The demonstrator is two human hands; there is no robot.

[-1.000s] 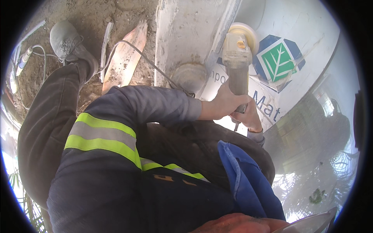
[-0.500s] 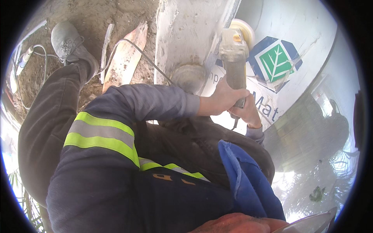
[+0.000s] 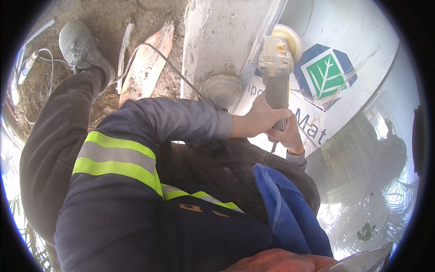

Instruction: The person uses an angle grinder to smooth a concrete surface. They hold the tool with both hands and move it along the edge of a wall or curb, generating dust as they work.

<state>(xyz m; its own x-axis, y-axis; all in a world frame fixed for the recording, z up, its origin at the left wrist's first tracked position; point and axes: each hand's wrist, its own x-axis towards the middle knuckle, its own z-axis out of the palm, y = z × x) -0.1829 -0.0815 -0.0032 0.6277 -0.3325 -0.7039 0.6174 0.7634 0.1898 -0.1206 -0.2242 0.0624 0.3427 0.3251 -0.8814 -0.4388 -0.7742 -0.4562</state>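
Both my hands hold a dusty angle grinder point(image 3: 277, 77) with a pale round disc point(image 3: 290, 41) at its far end. My left hand point(image 3: 259, 117) is closed round the body from the left. Lower down, my right hand point(image 3: 290, 135) wraps the rear end of the grinder. The disc is close to a glossy, curved white surface point(image 3: 362, 27); I cannot tell whether the two touch. Beneath the grinder lies a white printed sheet point(image 3: 319, 115) with a green leaf emblem point(image 3: 325, 75) in a dark blue frame.
A grey cable point(image 3: 167, 61) loops across a pale board point(image 3: 147, 63) toward my left arm. A dusty grey slab point(image 3: 217, 36) stands left of the grinder. My shoe point(image 3: 81, 45) rests on rough dirt ground, near a second cable with a connector point(image 3: 31, 63).
The grinder and the emblem sit slightly farther right and lower in the picture, as the whole view shifts a little. Both hands keep their grip.
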